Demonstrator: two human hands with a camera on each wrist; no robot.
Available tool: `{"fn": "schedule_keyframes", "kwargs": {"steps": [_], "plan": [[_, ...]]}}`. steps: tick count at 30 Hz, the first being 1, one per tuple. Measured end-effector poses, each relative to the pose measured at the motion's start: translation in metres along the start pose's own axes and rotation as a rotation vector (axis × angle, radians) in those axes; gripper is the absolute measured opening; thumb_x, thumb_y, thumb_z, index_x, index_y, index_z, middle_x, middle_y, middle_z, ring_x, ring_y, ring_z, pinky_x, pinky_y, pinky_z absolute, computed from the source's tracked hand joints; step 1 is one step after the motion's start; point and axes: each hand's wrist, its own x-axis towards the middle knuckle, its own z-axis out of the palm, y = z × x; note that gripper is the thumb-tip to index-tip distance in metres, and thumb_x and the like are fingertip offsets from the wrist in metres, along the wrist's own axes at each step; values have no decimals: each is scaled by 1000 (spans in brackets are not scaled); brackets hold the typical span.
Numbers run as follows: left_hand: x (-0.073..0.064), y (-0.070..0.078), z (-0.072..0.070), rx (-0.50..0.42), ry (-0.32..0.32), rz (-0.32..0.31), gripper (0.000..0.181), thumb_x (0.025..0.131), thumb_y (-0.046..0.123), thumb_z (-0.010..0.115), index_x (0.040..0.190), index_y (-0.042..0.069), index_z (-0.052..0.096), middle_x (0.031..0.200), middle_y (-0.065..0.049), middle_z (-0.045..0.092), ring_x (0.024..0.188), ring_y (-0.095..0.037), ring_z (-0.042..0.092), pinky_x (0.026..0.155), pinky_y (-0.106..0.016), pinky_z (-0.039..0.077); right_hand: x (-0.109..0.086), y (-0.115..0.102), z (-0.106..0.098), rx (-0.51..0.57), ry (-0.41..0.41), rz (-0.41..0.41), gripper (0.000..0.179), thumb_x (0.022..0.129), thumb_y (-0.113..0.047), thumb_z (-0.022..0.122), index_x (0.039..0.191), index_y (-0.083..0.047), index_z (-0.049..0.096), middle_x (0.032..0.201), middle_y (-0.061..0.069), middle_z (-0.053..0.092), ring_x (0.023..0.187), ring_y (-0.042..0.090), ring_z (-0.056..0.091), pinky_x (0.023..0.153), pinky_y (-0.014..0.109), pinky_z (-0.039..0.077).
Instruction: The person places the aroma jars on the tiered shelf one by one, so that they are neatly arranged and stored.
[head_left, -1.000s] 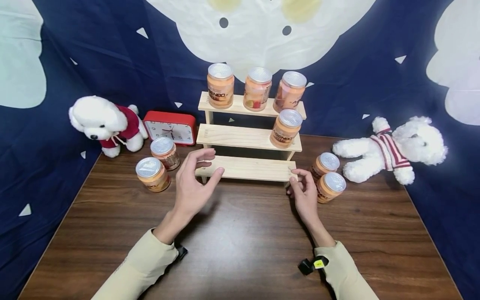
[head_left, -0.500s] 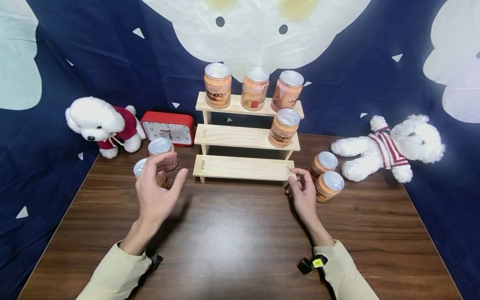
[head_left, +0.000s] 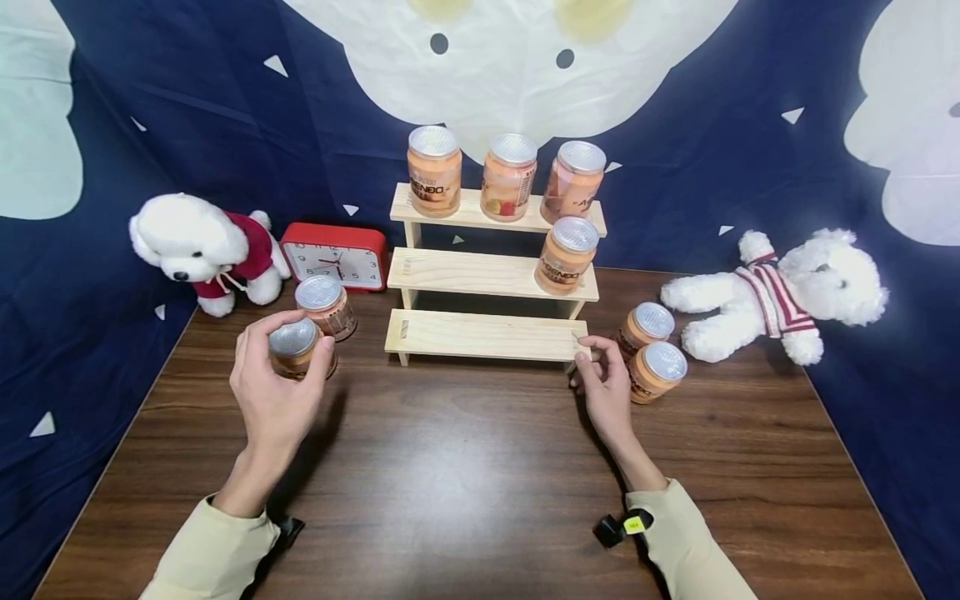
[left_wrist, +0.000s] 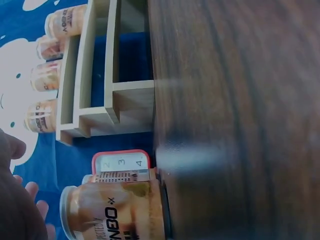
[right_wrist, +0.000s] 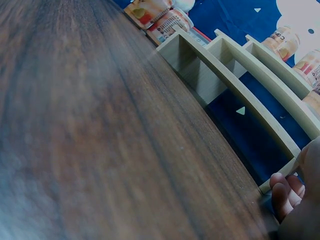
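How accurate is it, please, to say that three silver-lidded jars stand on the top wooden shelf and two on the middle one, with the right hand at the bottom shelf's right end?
One detail is off: the middle wooden shelf holds just one silver-lidded jar, near its right end, as the head view shows. The rest stands.

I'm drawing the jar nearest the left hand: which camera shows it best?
The left wrist view: the jar is biggest there, its label showing, though the edge cuts it. The head view shows its lid, but the left hand hides part. The right wrist view shows it small, cut off too.
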Motion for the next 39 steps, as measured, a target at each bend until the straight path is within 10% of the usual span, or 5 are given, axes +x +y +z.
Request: {"fn": "schedule_keyframes", "kwargs": {"steps": [20,28,39], "plan": [[-6,-32,-2,32,-35,-181,54,81,5,96,126,-6,68,142,-20,64,135,-25,58,107,-23,41,0,0,0,-4,4,9,21,110,2,62,130,8,62,86,3,58,63,10,61,55,19,50],[-6,-34,-2,44,3,-250,50,83,8,95,124,-6,70,121,29,57,114,7,53,98,-17,43,0,0,0,-2,3,-2,21,110,2,62,130,9,62,86,4,58,62,11,61,55,19,50],[-6,-33,-3,21,48,-254,42,80,7,99,113,-5,75,125,-3,73,113,3,59,94,-15,47,0,0,0,3,4,-2,21,110,2,62,130,9,62,86,2,57,62,10,61,55,19,50]]}}
